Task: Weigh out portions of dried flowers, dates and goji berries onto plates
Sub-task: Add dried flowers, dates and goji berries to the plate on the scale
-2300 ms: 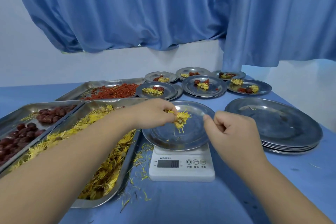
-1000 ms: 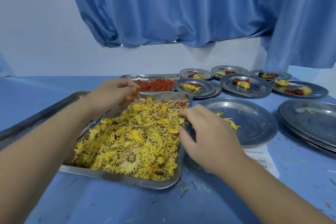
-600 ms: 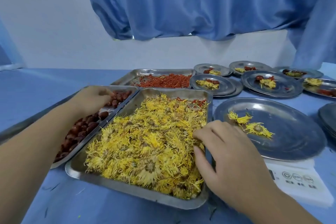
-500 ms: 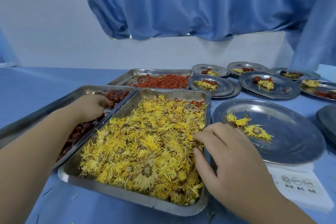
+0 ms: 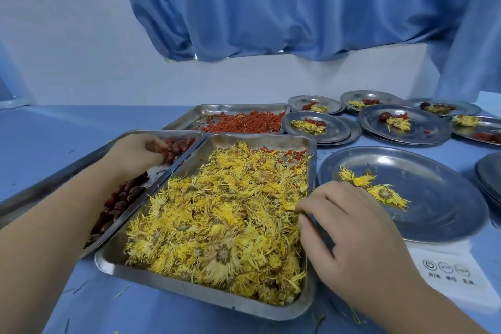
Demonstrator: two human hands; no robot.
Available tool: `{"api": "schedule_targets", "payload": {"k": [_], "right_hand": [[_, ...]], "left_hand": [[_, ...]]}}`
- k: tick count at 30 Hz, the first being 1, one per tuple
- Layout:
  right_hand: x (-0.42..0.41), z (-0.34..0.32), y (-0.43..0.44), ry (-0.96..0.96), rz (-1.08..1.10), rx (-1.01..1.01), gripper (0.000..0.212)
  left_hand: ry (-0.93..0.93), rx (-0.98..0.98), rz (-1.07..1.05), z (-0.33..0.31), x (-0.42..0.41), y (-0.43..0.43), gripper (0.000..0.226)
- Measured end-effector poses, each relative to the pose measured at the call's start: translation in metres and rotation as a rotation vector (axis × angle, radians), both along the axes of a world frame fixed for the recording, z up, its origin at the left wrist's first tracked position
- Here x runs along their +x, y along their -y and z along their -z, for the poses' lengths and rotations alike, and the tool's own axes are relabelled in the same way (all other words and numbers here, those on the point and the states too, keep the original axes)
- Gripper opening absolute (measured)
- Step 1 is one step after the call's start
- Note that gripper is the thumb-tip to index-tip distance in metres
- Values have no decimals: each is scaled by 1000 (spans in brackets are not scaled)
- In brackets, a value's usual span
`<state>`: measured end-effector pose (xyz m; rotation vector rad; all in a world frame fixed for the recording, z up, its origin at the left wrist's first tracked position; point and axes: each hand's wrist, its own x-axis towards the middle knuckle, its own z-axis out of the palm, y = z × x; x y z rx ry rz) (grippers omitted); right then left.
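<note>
Head view: the left hand [image 5: 138,153], at 10 o'clock from the flower tray [image 5: 206,298], curls its fingers round dates [image 5: 123,196] in their own tray. The right hand [image 5: 352,228], at the flower tray's 3 o'clock rim, has its fingers bent into the dried flowers [image 5: 225,214]; whether it grips any cannot be told. Goji berries [image 5: 244,122] lie in a tray at 12 o'clock. At 3 o'clock a plate [image 5: 439,211] holding two flower heads sits on the scale [image 5: 447,274]. Filled plates [image 5: 423,127] stand at 1 o'clock.

blue curtain [image 5: 271,8], white wall [image 5: 67,35], blue table [image 5: 48,141]
</note>
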<state>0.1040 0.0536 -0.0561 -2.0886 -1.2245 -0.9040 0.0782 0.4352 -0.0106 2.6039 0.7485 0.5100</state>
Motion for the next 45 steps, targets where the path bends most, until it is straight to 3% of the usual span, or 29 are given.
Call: {"api": "schedule_targets", "payload": {"k": [3,7,13,17,21,25,33,37,40,43,45], "right_hand": [[5,-5,9,-42,19,76,21],[23,-16,34,-255,121,312,17],[66,-30,85,-526,284,722,29],[76,-28,98,-585,307,812,29],[79,-25,93,-572,276,752,27],[79,-25,88,-524,249,720,24],[75,-26,67,-567,163,712,25],[94,-46,51,-698,90,318,20],[118,-69,49,-640,55,111,19],[140,-85,50,-588,47,204,20],[155,-91,48,-602,47,241,20]], "left_hand": [[103,-52,85,-14,3,36,19],[169,-194,298,-24,16,106,16],[77,-245,577,-18,58,221,18],[12,-150,694,-17,83,271,18],[-164,6,718,-16,95,287,16],[-197,175,741,-12,94,287,20],[-123,160,697,-22,97,265,19],[-85,167,579,-34,110,230,12],[48,-34,429,-45,121,189,15],[110,-342,325,-61,135,153,19],[105,-401,312,-67,149,135,18]]}}
